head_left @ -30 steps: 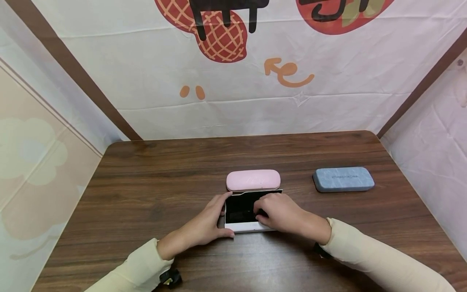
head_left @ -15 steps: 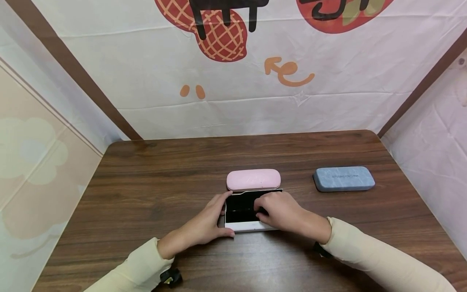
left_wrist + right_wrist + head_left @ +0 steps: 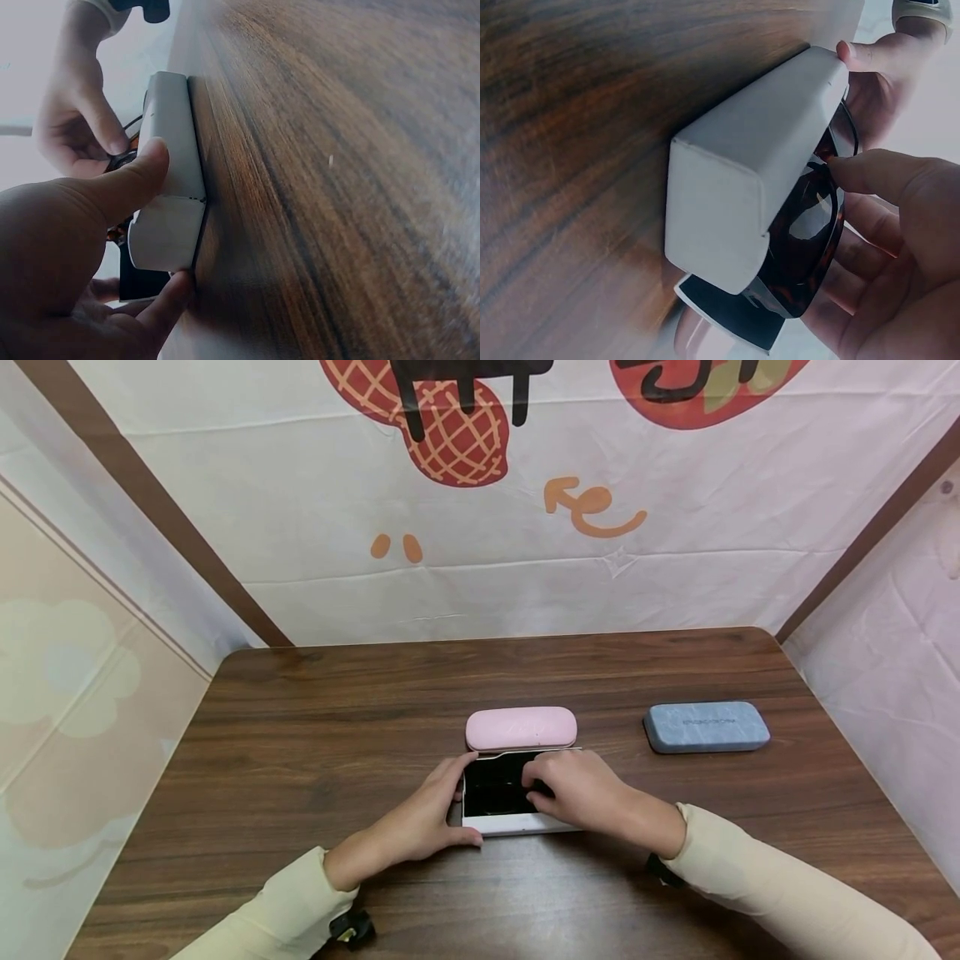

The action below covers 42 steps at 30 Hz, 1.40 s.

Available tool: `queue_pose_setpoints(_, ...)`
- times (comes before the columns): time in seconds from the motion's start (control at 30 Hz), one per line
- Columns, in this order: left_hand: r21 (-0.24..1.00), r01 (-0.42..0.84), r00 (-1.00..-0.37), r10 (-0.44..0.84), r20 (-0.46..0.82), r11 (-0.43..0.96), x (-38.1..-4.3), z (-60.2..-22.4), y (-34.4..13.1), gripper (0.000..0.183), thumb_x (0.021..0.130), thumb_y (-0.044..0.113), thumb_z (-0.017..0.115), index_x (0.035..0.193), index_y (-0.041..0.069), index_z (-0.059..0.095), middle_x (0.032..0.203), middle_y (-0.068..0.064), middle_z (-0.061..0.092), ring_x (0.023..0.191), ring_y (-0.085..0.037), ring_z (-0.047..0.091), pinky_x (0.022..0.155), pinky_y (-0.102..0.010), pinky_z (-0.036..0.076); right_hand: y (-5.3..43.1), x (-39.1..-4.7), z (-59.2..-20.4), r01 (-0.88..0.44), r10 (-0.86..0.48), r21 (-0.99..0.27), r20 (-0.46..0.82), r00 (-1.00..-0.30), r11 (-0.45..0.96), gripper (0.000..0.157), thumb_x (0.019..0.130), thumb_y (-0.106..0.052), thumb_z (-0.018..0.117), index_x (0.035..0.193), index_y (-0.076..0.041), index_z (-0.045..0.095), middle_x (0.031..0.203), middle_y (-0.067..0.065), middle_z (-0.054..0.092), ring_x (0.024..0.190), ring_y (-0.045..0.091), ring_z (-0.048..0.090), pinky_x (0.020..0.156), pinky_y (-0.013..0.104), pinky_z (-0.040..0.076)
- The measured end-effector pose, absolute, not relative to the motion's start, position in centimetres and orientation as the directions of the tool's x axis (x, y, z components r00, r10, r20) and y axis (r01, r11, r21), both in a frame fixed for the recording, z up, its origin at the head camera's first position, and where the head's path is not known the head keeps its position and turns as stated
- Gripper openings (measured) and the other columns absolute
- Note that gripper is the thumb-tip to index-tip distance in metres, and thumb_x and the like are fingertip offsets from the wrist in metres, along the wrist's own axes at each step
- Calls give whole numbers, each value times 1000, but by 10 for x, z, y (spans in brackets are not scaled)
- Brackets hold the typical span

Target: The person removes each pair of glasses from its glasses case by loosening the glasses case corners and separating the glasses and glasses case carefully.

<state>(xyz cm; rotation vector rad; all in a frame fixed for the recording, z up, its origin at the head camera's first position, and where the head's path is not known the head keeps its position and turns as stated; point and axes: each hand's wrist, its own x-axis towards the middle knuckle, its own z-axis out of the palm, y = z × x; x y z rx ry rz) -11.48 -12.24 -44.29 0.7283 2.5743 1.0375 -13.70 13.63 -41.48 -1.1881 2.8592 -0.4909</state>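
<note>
An open white glasses case (image 3: pixel 517 825) with a black lining lies on the table, its lid folded back. My left hand (image 3: pixel 423 822) grips the left end of the case, thumb on the front wall and fingers at the end and back. Dark tortoiseshell sunglasses (image 3: pixel 802 225) sit at the case opening in the right wrist view, partly sticking out over the rim. My right hand (image 3: pixel 581 789) pinches the sunglasses between thumb and fingers; in the head view its back hides most of them. The fingertips behind the frame are partly hidden.
A closed pink glasses case (image 3: pixel 521 729) lies directly behind the white case, close to its lid. Farther right is a closed blue glasses case (image 3: pixel 707 727). All stand on a brown wooden table (image 3: pixel 337 710), with a printed white cloth (image 3: pixel 487 602) behind it.
My right hand has shifted very slightly right over the white case, uncovering a bit more of its front edge. My left hand and the pink and blue cases have stayed put.
</note>
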Motion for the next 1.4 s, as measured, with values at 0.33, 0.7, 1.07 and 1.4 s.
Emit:
queue_pose_setpoints(0.33,705,348,-839,540,-59,618,-114,-443,-123,103,79,27,90,156,2,27,144,-15,44,113,-23,52,102,-47,44,140,-137,-405,-696,-695,-335,147,-704,635,6,89,-16,77,92,-17,72,89,-9,70,70,4,60,60,28,51)
queue_pose_setpoints(0.7,703,350,-839,540,-59,620,-115,-443,-123,103,79,28,90,156,3,28,143,-13,44,110,-21,53,100,-45,45,144,-136,-397,-697,-692,-347,162,-703,627,6,89,-16,77,93,-18,72,90,-10,70,73,4,61,63,30,53)
queue_pose_setpoints(1.07,703,369,-835,548,-35,607,-115,-444,-124,102,77,27,90,155,2,29,139,-13,47,111,-22,52,101,-46,44,150,-132,-387,-682,-695,-386,131,-707,621,5,90,-15,76,94,-18,74,90,-10,71,73,2,61,64,27,52)
queue_pose_setpoints(1.4,709,373,-835,550,-24,598,-115,-445,-124,103,76,24,91,155,2,29,136,-13,48,107,-21,54,100,-45,45,158,-125,-382,-685,-708,-400,116,-697,609,5,88,-17,75,89,-20,72,87,-15,69,74,6,63,65,29,51)
